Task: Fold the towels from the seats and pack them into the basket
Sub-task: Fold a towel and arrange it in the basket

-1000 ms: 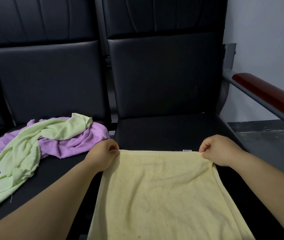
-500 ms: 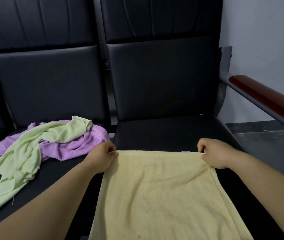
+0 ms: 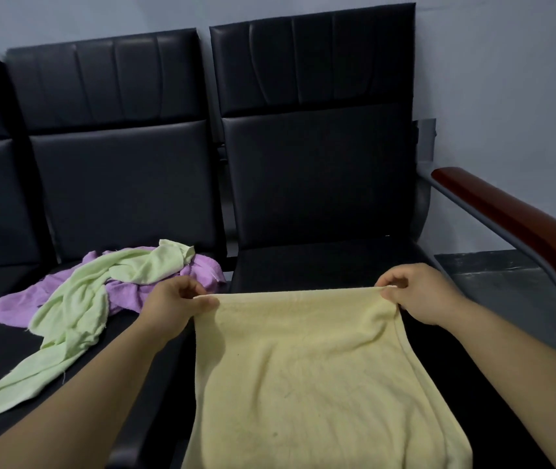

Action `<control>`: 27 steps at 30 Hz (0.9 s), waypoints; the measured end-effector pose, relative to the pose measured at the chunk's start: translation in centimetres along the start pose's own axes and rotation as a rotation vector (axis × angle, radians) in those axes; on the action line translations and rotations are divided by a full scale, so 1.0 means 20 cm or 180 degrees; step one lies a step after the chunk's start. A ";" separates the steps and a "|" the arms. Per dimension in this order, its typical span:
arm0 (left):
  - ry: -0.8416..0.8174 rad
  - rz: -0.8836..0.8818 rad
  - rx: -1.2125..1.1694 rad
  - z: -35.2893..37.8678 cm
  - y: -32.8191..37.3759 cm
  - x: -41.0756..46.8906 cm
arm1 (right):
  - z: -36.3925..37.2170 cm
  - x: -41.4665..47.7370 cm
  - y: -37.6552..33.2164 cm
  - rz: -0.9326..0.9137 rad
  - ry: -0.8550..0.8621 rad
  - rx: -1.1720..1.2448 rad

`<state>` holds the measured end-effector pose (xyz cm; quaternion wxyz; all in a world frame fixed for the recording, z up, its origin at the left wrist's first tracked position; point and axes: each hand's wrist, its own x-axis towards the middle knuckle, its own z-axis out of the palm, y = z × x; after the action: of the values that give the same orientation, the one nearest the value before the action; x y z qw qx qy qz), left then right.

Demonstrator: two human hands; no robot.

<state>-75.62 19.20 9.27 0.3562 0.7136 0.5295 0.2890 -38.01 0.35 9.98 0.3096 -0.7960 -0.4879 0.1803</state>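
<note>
A pale yellow towel (image 3: 317, 377) hangs stretched in front of the right-hand black seat (image 3: 320, 265). My left hand (image 3: 175, 302) pinches its upper left corner and my right hand (image 3: 418, 292) pinches its upper right corner, so the top edge runs taut between them. On the middle seat (image 3: 154, 330) lies a crumpled purple towel (image 3: 127, 292) with a light green towel (image 3: 76, 316) draped over it and trailing toward the front left. No basket is in view.
A row of black padded seats stands against a pale wall. A red-brown wooden armrest (image 3: 520, 231) on a grey metal frame borders the right seat. Dark floor (image 3: 506, 282) shows beyond the armrest.
Both hands have lifted the yellow towel's top edge off the seat and shifted from fists to a pinch at the corners. The camera view has tilted upward, showing the seat tops.
</note>
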 end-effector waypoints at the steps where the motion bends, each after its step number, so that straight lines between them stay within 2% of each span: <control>1: 0.0024 0.0025 -0.0006 -0.02 0.01 -0.02 | 0.00 -0.01 -0.02 -0.0027 0.0078 0.0041; 4: 0.0118 0.0063 -0.0030 -0.08 0.05 -0.09 | -0.02 -0.04 -0.09 0.0031 0.0373 0.0276; 8: 0.0427 0.0162 0.0037 -0.16 0.19 -0.10 | -0.09 0.01 -0.22 -0.0121 0.0557 0.0150; 11: 0.0644 0.0371 0.0223 -0.26 0.40 -0.06 | -0.26 0.10 -0.38 -0.0279 0.1092 0.0293; 19: 0.1528 0.1274 -0.0134 -0.59 1.07 -0.01 | -0.85 0.17 -0.82 -0.0912 0.2285 0.0720; 23: 0.1387 0.1402 -0.0019 -0.60 1.06 -0.07 | -0.86 0.09 -0.74 -0.0970 0.2121 0.0838; 27: 0.0704 0.1125 0.0279 -0.49 0.80 -0.16 | -0.70 0.02 -0.47 -0.0754 0.1069 0.0525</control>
<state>-75.50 15.07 27.95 0.2083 0.7741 0.4441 0.4002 -35.84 -0.69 26.72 0.4696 -0.7240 -0.5031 0.0468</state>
